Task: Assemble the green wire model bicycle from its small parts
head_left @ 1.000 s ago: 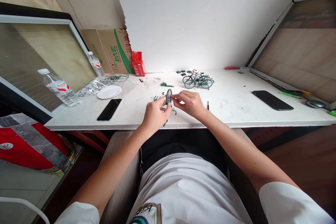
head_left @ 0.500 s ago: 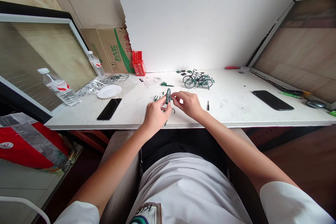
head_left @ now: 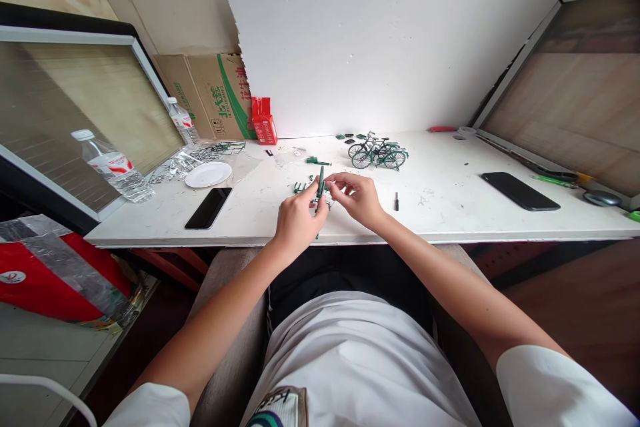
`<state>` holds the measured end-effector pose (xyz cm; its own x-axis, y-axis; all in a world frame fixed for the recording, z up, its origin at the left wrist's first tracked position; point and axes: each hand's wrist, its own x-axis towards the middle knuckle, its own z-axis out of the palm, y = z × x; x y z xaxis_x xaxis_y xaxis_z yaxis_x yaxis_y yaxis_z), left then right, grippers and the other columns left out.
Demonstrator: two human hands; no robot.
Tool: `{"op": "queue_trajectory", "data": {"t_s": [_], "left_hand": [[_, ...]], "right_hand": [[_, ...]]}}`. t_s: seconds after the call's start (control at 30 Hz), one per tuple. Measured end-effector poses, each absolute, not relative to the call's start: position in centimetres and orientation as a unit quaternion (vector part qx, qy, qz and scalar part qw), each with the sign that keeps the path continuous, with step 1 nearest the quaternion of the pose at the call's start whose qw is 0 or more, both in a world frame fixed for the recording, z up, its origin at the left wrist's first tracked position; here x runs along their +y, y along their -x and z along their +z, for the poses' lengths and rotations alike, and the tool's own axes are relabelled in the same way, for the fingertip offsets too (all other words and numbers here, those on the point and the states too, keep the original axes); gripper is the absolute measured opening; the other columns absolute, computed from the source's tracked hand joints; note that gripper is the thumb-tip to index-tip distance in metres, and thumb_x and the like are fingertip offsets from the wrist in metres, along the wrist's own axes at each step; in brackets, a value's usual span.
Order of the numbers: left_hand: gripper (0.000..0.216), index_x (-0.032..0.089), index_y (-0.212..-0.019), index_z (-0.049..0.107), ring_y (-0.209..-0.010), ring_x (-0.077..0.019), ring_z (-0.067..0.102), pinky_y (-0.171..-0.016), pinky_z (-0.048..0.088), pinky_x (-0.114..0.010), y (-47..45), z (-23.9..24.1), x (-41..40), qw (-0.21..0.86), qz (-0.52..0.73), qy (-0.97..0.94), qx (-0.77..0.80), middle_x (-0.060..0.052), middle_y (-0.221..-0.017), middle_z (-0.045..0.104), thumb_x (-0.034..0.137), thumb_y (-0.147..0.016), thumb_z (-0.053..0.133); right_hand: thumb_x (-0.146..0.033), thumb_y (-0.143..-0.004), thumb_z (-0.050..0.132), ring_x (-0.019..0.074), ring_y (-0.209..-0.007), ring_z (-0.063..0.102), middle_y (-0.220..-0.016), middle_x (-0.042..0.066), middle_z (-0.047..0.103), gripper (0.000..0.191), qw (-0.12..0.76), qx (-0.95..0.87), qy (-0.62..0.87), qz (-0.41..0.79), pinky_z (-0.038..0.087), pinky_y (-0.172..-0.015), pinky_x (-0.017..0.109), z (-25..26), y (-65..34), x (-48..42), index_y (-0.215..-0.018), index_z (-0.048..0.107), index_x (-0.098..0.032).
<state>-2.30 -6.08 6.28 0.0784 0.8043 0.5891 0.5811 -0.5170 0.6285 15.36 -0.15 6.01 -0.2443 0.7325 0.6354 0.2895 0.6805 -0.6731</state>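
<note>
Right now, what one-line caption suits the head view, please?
Left hand holds a small green part, right hand close beside it; toy bicycles stand behind.

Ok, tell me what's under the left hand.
Small green parts show on the white table just beyond the left hand. Whatever lies directly beneath the palm is covered by the hand itself and cannot be seen.

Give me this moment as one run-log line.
left hand: holds wheel upright | right hand: beside wheel, contact unclear | bikes: upright on table | green parts: loose on table

Seemingly a home workspace — desk, phone, water bottle.
</note>
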Motion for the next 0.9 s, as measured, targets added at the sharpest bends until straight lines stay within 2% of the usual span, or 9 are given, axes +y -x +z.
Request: {"op": "queue_trajectory", "data": {"t_s": [0.13,0.27,0.47,0.6,0.73,0.8,0.9], "left_hand": [[0.048,0.021,-0.145,0.067,-0.084,-0.0216,0.079,-0.083,0.063,-0.031,2.3,5.9,-5.9,0.033,0.465,-0.734,0.494,-0.01,-0.116,0.082,0.024,-0.097,0.063],[0.05,0.021,-0.148,0.064,-0.091,-0.0226,0.08,-0.086,0.062,-0.031,2.4,5.2,-5.5,-0.012,0.456,-0.738,0.497,-0.01,-0.114,0.083,0.024,-0.098,0.062],[0.051,0.018,-0.15,0.061,-0.118,-0.0291,0.077,-0.094,0.063,-0.036,2.8,4.5,-4.6,-0.054,0.424,-0.765,0.482,-0.018,-0.144,0.069,0.021,-0.099,0.061],[0.052,0.017,-0.15,0.061,-0.123,-0.0287,0.075,-0.095,0.063,-0.034,3.1,4.1,-4.1,-0.074,0.419,-0.777,0.464,-0.017,-0.146,0.067,0.019,-0.098,0.06],[0.05,0.021,-0.146,0.064,-0.11,-0.0262,0.079,-0.094,0.064,-0.034,3.1,4.3,-4.1,-0.011,0.446,-0.755,0.48,-0.014,-0.135,0.075,0.02,-0.095,0.064],[0.049,0.022,-0.142,0.067,-0.104,-0.0247,0.08,-0.091,0.065,-0.034,3.2,4.6,-4.1,0.076,0.485,-0.727,0.481,-0.012,-0.126,0.079,0.021,-0.094,0.067],[0.037,0.016,-0.126,0.073,-0.101,-0.0246,0.08,-0.084,0.065,-0.031,3.5,5.1,-3.8,0.231,0.542,-0.672,0.449,-0.013,-0.112,0.082,0.028,-0.091,0.073]], "right_hand": [[-0.06,-0.096,0.068,0.0186,-0.066,0.068,-0.072,0.003,0.07,0.041,0.518,-0.724,0.351,0.29,0.052,-0.063,0.031,6.0,-15.1,-0.2,-0.102,0.078,-0.021],[-0.066,-0.093,0.069,0.019,-0.066,0.069,-0.071,0.003,0.069,0.047,0.514,-0.705,0.348,0.343,0.055,-0.067,0.032,5.8,-14.8,-0.1,-0.101,0.076,-0.02],[-0.069,-0.089,0.071,0.0184,-0.065,0.069,-0.069,0.002,0.068,0.05,0.513,-0.684,0.337,0.394,0.052,-0.058,0.029,5.3,-14.7,0.5,-0.096,0.074,-0.019],[-0.071,-0.084,0.075,0.0175,-0.064,0.069,-0.069,0.003,0.069,0.054,0.494,-0.665,0.353,0.435,0.045,-0.049,0.025,5.4,-14.7,0.7,-0.094,0.074,-0.017],[-0.071,-0.082,0.078,0.0163,-0.063,0.068,-0.073,0.003,0.07,0.055,0.49,-0.655,0.349,0.458,0.044,-0.047,0.024,5.4,-14.7,0.7,-0.096,0.074,-0.017],[-0.07,-0.083,0.077,0.0165,-0.064,0.068,-0.074,0.003,0.07,0.054,0.492,-0.67,0.341,0.44,0.046,-0.049,0.025,5.4,-14.6,0.6,-0.098,0.075,-0.018],[-0.066,-0.089,0.074,0.0172,-0.067,0.068,-0.075,0.003,0.07,0.05,0.484,-0.707,0.322,0.402,0.052,-0.058,0.028,5.3,-14.4,0.2,-0.102,0.076,-0.019]]}}
